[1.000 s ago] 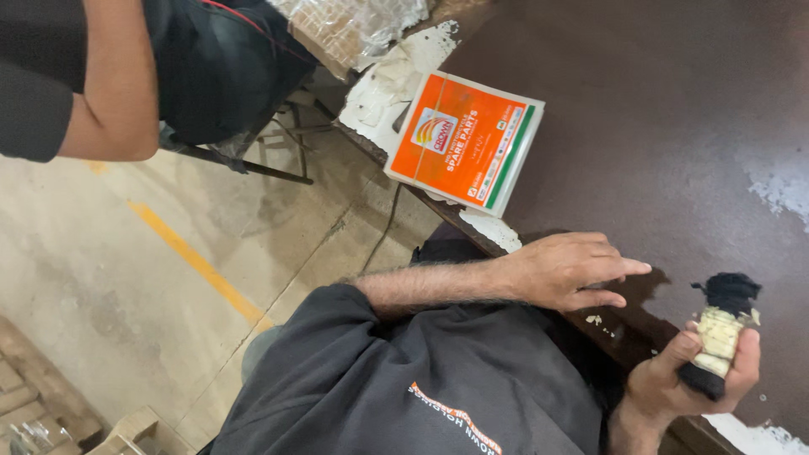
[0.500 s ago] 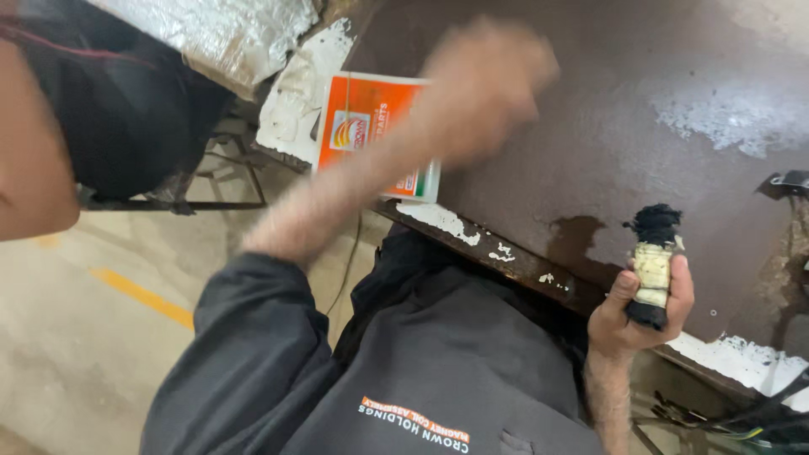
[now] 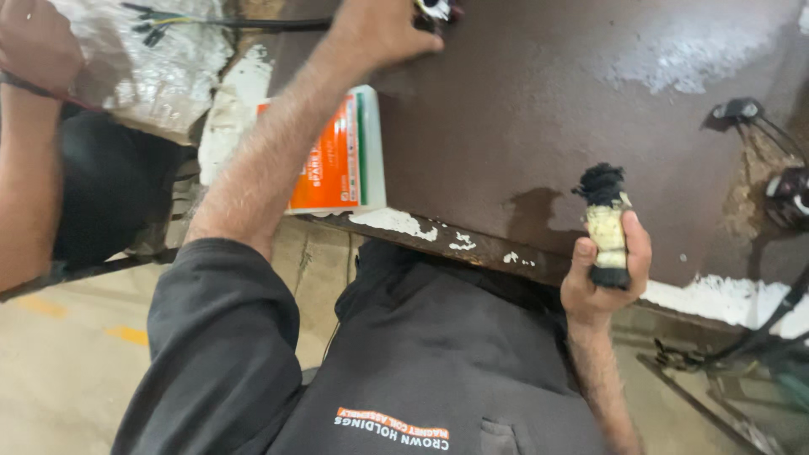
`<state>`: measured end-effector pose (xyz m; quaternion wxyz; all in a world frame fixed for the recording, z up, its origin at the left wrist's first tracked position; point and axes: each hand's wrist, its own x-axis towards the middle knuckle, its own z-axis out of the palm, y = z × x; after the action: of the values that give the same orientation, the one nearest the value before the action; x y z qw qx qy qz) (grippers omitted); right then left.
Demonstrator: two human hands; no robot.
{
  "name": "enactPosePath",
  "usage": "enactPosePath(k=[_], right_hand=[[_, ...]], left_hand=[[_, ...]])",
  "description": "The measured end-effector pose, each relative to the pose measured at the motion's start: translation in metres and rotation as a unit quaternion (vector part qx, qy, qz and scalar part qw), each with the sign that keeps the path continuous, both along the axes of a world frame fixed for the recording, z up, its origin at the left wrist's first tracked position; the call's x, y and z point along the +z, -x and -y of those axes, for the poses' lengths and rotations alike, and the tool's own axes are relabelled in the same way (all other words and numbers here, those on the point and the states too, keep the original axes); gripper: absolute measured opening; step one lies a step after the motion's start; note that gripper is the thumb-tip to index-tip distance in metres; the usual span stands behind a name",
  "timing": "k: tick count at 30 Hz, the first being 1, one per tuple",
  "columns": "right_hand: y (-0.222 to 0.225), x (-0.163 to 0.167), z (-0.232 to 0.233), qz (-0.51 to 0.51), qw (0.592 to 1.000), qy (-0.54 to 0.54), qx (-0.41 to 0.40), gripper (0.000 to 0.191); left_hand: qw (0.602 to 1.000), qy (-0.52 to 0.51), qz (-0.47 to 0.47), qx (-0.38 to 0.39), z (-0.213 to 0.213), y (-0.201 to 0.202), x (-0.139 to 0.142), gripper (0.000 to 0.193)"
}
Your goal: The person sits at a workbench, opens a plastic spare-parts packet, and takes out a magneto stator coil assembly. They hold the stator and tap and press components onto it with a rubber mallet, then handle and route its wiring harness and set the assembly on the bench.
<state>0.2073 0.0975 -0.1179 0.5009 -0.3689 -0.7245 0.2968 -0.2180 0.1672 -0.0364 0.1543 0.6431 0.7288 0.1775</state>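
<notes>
Coil [image 3: 607, 226] stands upright in right hand [image 3: 600, 278]; left hand [image 3: 379, 29] reaches far.

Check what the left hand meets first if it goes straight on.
Likely the small black-and-white part on the brown table; the left hand seems almost touching it, though the frame crops it.

floor [image 3: 67, 371]: pale concrete, yellow line | table [image 3: 522, 109]: dark brown, paint chipped white
</notes>
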Motion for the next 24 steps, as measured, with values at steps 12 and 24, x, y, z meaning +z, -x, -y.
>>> enactPosePath(k=[12, 24], right_hand=[[-0.085, 0.091, -0.050, 0.147, 0.984, 0.032, 0.097, 0.043], [-0.014, 0.133, -0.058, 0.323, 0.937, 0.019, 0.134, 0.020]], left_hand=[[0.964, -0.184, 0.109, -0.157, 0.064, -0.249, -0.038, 0.107], [0.954, -0.215, 0.144, -0.152, 0.068, -0.236, -0.064, 0.103]])
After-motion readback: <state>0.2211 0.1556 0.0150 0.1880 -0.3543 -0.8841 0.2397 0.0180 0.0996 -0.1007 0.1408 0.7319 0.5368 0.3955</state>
